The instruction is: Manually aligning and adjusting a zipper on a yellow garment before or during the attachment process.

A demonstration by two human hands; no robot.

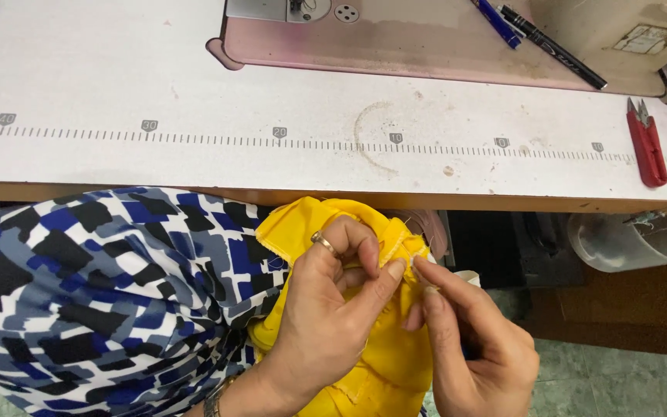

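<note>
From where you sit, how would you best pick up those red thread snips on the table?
Grip the red thread snips around the red handle body, about midway, coming from above with the right hand, which is nearer. They lie flat on the white table with the metal blade tips pointing away, so pinching the two long sides probably keeps fingers clear of the points.

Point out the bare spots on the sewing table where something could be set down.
Widest free stretch: white table left of the pink machine base, above and below the printed ruler strip. Also bare between ruler and front edge. Crowded at right: two pens, red thread snips.
</note>
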